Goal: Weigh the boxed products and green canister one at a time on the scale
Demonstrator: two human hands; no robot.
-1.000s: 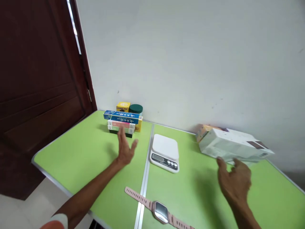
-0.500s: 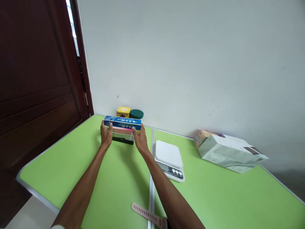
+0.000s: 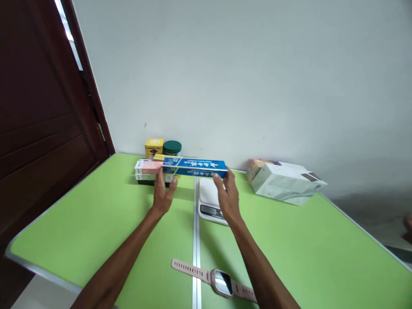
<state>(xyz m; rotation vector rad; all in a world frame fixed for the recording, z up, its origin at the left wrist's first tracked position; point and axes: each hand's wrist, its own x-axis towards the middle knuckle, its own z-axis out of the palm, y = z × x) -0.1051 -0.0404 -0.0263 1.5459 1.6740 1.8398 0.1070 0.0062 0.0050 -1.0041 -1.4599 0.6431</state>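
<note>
A long blue toothpaste box [image 3: 195, 166] with white lettering is held up level between my two hands, above the table. My left hand [image 3: 163, 193] grips its left end, and my right hand [image 3: 228, 193] grips its right end, thumbs on the near side. Behind and left of my left hand lies a stack of boxes, with a pink-and-white box [image 3: 146, 166] near its top. Under and beyond my right hand is a white digital kitchen scale [image 3: 208, 191], its right part hidden by that hand.
A yellow box [image 3: 153, 146] and a jar with a green lid [image 3: 172, 147] stand at the wall. Farther right lies a white carton [image 3: 283, 183] beside an orange box [image 3: 255, 168]. A pink-strapped smartwatch [image 3: 222, 283] lies near the front of the green table [image 3: 144, 240].
Both hands have carried the toothpaste box to the right, off the stack and towards the scale. The view has shifted, and more of the smartwatch shows.
</note>
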